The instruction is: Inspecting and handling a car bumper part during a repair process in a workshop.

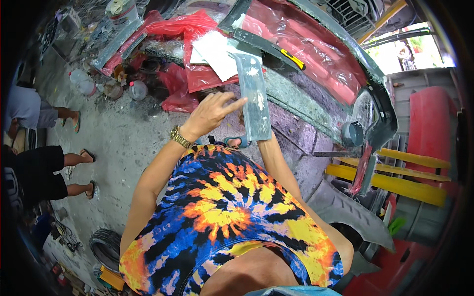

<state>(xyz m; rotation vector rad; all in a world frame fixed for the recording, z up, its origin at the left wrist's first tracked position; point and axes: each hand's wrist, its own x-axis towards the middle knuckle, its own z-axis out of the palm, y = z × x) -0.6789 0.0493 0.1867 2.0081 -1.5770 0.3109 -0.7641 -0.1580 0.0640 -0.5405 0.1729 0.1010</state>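
A long, flat, grey rectangular panel [256,101] with white patches on its face is held up in front of me. My right hand [241,117] supports it from beneath; most of its fingers are hidden behind the panel. My left hand [213,112], with a gold-coloured watch on the wrist, has its fingers stretched out and apart beside the panel's left edge, holding nothing. Just beyond lie white fibre-like sheets [217,56] on red plastic film [197,25]. A yellow and black utility knife [293,58] rests on the large grey-green moulded frame [308,93] farther right.
Clear plastic bottles [82,82] stand on the concrete floor [116,133] at left. Two people [42,170] are at the far left. A tyre [105,246] lies lower left. Yellow bars [387,182], a grey fender-like panel [345,207] and a red panel [428,128] are at right.
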